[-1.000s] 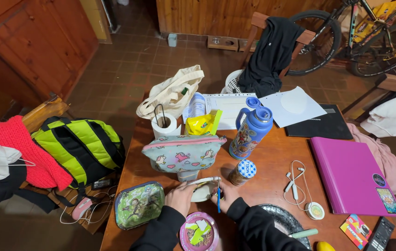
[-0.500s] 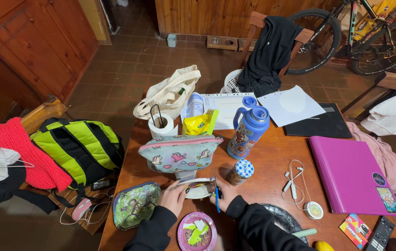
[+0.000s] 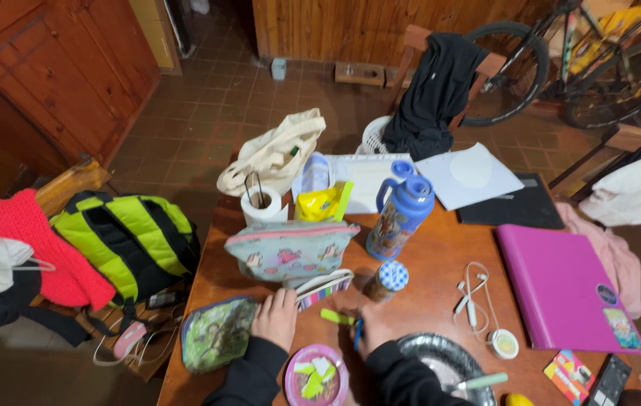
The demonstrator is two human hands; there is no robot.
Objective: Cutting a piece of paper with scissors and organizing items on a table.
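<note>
The left hand (image 3: 276, 319) is resting open beside a striped pouch (image 3: 323, 289); the right hand (image 3: 372, 334) is seemingly pinching a blue pen (image 3: 357, 335), its grip blurred.

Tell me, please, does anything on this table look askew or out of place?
Nothing is spilled or broken that I can see. The table is simply crowded. The striped case by the left hand lies tilted against the unicorn pouch, and white earphones lie loosely tangled beside the pink folder.

place: home | wood walls (image 3: 320, 26) | tiled floor (image 3: 208, 113) | bicycle (image 3: 561, 68)
</note>
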